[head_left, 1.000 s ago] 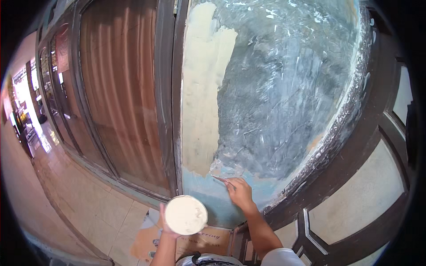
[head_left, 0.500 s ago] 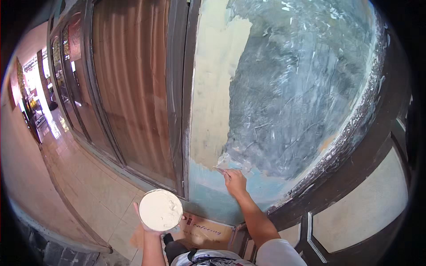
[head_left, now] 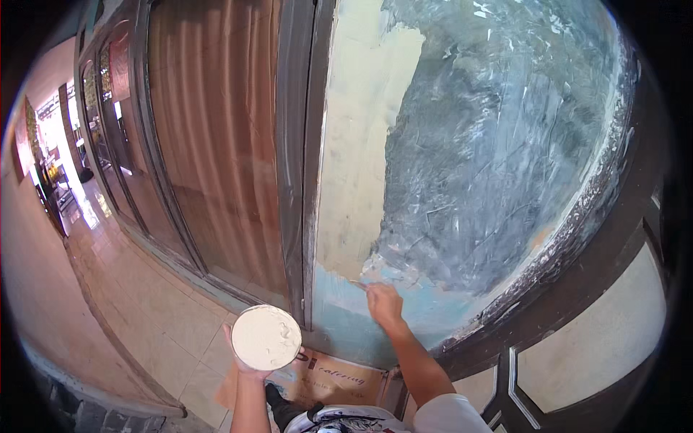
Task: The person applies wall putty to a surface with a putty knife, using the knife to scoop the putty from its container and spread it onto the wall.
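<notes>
My left hand (head_left: 249,372) cups a round tub of cream-coloured paste (head_left: 264,338) from beneath, low in front of my body. The paste nearly reaches the rim and is gouged on its right side. Against the wall, my right hand (head_left: 385,304) is closed round a small putty knife (head_left: 358,284), whose handle is mostly hidden by my fingers. Its tip lies by the lower edge of a cream strip (head_left: 354,180) spread down the wall's left side. Right of that strip, the wall (head_left: 476,151) is smeared grey-blue, with pale blue paint (head_left: 346,303) below.
Left of the wall stands a dark-framed window (head_left: 216,151) with a brown curtain behind it. Printed cardboard (head_left: 339,379) lies on the tiled floor (head_left: 155,314) by my feet. Dark panelled woodwork (head_left: 592,332) rises at the right; a low wall (head_left: 36,281) runs along the left.
The view has shifted slightly, so the wall and window sit further right. My right hand and the putty knife appear a little lower. My left hand still holds the tub.
</notes>
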Action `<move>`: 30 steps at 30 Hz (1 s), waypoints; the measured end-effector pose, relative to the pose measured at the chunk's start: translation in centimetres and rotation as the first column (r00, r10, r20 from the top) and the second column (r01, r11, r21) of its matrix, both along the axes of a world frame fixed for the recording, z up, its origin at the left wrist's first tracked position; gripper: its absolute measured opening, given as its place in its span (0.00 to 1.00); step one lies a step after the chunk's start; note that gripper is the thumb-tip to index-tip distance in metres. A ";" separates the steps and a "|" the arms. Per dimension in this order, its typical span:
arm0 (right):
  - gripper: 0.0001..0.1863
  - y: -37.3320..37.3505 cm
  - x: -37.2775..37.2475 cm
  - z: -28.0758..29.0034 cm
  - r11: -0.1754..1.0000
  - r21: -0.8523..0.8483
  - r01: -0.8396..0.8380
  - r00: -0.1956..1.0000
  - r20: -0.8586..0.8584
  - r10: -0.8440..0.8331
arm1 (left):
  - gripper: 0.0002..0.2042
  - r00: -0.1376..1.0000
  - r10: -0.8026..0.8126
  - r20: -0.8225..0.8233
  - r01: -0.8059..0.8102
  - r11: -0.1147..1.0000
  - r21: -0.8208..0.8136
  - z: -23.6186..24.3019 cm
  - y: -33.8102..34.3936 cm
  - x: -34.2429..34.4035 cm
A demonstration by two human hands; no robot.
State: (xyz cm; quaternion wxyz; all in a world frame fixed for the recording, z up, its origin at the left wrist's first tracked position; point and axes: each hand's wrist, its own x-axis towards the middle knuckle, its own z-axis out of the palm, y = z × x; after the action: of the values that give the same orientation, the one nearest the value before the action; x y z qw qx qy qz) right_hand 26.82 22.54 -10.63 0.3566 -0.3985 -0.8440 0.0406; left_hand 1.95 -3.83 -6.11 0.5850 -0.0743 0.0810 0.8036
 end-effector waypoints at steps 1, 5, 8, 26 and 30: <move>0.07 0.2 0.1 0.8 0.997 0.055 0.046 0.997 -0.069 -0.042 | 0.51 1.000 0.003 -0.002 -0.003 1.000 0.002 -0.4 0.1 -0.3; 0.05 -1.3 0.1 2.6 0.994 0.088 0.056 0.986 -0.161 -0.041 | 0.53 0.989 -0.145 -0.014 0.141 0.928 0.344 1.1 -0.7 -0.3; 0.07 -0.7 0.4 0.8 0.997 0.068 -0.021 0.989 -0.147 0.031 | 0.53 0.992 -0.087 0.096 0.059 0.965 0.256 0.8 0.1 0.2; 0.06 -0.8 0.7 4.6 0.982 0.186 0.043 0.973 -0.231 0.001 | 0.48 0.996 -0.004 -0.093 0.027 0.967 0.254 -2.3 -0.5 0.0; 0.06 -0.7 0.0 1.6 0.999 -0.013 -0.049 0.999 0.008 0.049 | 0.48 0.956 0.025 -0.293 0.036 0.979 0.201 -4.1 -0.1 -0.7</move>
State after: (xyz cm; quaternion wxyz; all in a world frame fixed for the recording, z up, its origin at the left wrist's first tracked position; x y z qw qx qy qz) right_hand 26.83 21.80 -9.00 0.3497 -0.3800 -0.8547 0.0530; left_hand 1.20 -3.97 -10.16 0.5732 0.1065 0.0842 0.8081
